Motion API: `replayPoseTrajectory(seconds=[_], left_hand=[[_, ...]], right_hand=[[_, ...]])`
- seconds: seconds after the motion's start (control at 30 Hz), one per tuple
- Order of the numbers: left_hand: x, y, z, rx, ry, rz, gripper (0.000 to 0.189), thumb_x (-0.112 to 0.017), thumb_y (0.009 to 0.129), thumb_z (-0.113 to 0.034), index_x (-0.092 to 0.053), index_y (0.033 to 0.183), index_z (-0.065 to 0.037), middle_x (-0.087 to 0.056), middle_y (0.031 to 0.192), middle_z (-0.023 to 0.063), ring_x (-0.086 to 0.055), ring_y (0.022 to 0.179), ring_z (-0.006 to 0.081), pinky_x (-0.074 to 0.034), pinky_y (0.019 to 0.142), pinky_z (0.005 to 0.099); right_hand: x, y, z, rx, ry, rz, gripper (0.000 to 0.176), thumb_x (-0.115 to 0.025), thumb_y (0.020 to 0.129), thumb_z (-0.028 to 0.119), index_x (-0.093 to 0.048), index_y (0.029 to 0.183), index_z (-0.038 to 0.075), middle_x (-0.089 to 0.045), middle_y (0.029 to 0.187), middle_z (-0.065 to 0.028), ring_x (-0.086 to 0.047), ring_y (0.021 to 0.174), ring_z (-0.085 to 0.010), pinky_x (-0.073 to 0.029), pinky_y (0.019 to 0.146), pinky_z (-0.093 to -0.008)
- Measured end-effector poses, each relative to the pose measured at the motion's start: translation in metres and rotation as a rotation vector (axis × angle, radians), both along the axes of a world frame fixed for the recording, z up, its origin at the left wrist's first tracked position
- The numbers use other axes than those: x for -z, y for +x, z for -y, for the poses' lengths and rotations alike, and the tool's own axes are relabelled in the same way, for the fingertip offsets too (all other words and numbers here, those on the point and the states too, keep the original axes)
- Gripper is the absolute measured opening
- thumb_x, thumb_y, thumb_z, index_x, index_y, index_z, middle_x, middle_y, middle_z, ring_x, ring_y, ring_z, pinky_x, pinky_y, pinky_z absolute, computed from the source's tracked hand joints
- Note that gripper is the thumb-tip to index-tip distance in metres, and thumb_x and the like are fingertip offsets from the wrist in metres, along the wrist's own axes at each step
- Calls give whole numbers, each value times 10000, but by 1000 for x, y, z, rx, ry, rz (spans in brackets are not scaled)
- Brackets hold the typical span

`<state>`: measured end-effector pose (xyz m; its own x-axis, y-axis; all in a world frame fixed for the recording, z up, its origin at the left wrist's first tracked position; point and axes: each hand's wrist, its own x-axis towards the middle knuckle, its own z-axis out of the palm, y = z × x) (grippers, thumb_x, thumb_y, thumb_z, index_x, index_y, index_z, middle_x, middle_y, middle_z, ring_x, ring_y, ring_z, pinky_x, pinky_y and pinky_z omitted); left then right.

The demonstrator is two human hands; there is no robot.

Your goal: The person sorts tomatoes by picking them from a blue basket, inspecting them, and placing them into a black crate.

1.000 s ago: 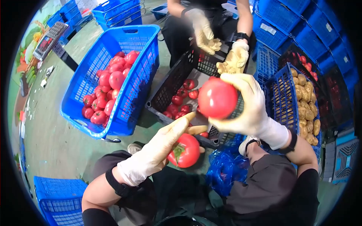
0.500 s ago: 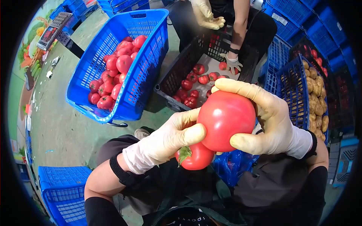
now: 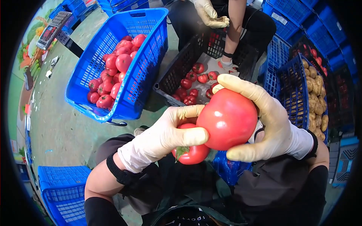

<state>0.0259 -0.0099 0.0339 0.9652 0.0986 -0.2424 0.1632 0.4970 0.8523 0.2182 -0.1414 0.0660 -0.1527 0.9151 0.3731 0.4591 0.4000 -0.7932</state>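
Note:
Both of my hands wear pale, yellow-stained gloves. My right hand point(image 3: 264, 120) curves round the right side of a large pinkish-red tomato point(image 3: 227, 119), its fingers over the top and its thumb low. My left hand point(image 3: 166, 135) is wrapped round a second tomato point(image 3: 192, 153) with a green stem, lower down; its thumb reaches the large tomato's left edge. Beyond them, a black crate point(image 3: 166, 84) holds several red tomatoes on a pale liner. At the upper left, a blue basket point(image 3: 85, 101) contains a heap of tomatoes.
Across the black crate a co-worker's gloved hand point(image 3: 211, 15) hovers while the other reaches inside. A blue crate of potatoes point(image 3: 294, 98) stands at right, near stacked blue crates point(image 3: 290, 17). Blue plastic point(image 3: 230, 165) lies below my hands; a blue crate point(image 3: 64, 188) is lower left.
The second tomato and my left hand have shifted slightly left and up. My right thumb has moved down along the large tomato. The co-worker's reaching hand has moved left inside the crate.

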Motion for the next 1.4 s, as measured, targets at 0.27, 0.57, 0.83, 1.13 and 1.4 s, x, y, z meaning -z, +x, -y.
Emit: replayPoseTrajectory(seconds=[0.27,0.57,0.83,1.13,1.4], left_hand=[[6,2,7,-47,-13,-1,612,-714,788,-376,-517,1228,1,-622,1057,68,-587,936,112,-465,839,266],[7,2,1,-175,115,102,806,-848,642,-182,-440,1318,-17,-611,1089,59,-568,992,118,-457,888,282],[4,5,1,-333,910,477,858,-872,582,-129,-446,1321,-39,-498,1249,109,-538,1068,161,-460,898,296],[-2,1,5,-279,206,215,977,-866,614,-248,-323,1391,-12,-500,1231,72,-537,1054,159,-441,911,294],[-3,-3,8,-251,259,179,810,-831,677,-183,-407,1346,-14,-536,1235,88,-514,1114,144,-417,961,306]], right_hand=[[-3,0,-1,73,78,293,897,-836,640,243,-350,1327,-65,-508,1222,-181,-554,1083,-224,-448,907,-319],[11,7,-3,-14,226,211,948,-843,647,189,-278,1367,-57,-425,1322,-232,-474,1199,-292,-380,997,-365],[7,4,5,-16,-58,24,1046,-868,613,176,-213,1392,-63,-370,1390,-186,-433,1248,-223,-362,1027,-332],[19,-1,2,-4,88,-21,920,-855,599,62,-296,1323,-38,-380,1358,-254,-458,1228,-304,-387,1021,-403],[-2,-10,-4,52,-37,52,1063,-876,597,197,-203,1387,-29,-393,1360,-226,-402,1277,-301,-314,1064,-391]])
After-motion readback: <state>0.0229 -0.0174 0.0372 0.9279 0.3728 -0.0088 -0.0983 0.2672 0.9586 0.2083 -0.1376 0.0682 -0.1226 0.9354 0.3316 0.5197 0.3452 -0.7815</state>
